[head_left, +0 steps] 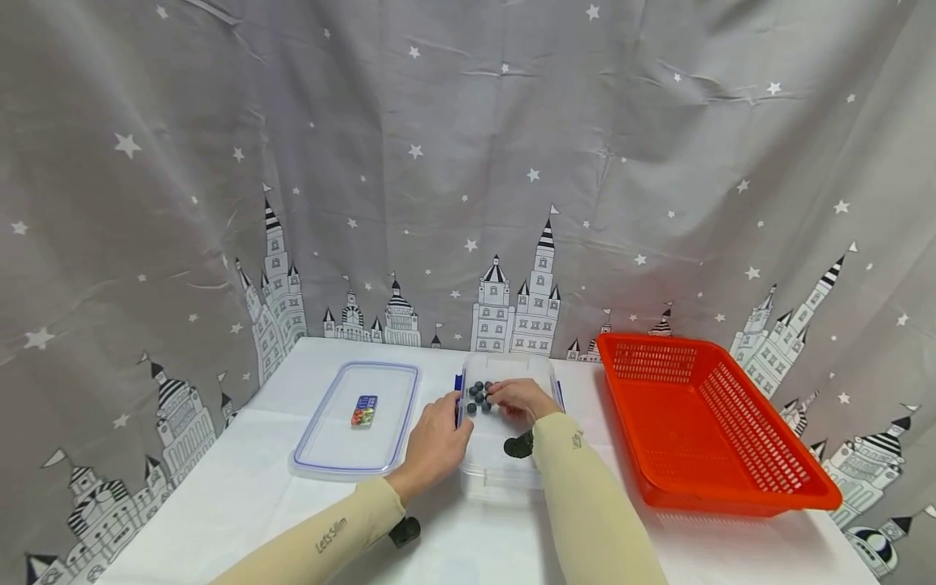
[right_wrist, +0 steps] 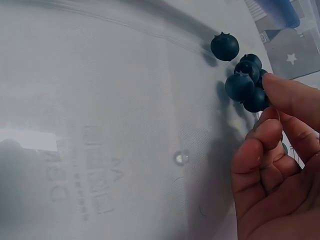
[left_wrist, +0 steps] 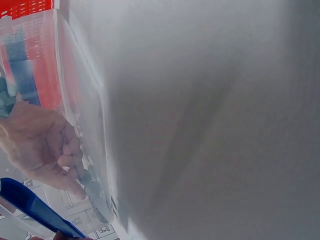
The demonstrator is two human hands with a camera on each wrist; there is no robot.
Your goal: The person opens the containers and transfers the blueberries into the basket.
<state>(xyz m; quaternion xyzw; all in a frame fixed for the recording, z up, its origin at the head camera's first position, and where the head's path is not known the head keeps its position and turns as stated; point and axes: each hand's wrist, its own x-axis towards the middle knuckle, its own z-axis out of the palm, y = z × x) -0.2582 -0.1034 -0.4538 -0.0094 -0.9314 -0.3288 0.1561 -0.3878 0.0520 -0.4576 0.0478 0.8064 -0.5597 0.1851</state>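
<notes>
A clear plastic container [head_left: 486,467] with blue side latches stands on the white table. Several dark blueberries [head_left: 471,408] are clustered inside it, toward the far left; one [right_wrist: 225,47] lies slightly apart. My right hand [head_left: 522,398] is in the container, its thumb and curled fingers pinching a blueberry [right_wrist: 256,100] at the cluster's edge. At the container's left side my left hand [head_left: 435,443] holds the rim by a blue latch [left_wrist: 30,205]. Only its fingertips show in the left wrist view, where the right hand [left_wrist: 45,145] appears through the clear wall.
Left of the container lies a clear lid [head_left: 332,447] with a blue seal and a colourful label [head_left: 363,411]. A red perforated basket [head_left: 702,422] stands on the right. Behind the table hangs a grey curtain [head_left: 468,162] printed with castles and stars.
</notes>
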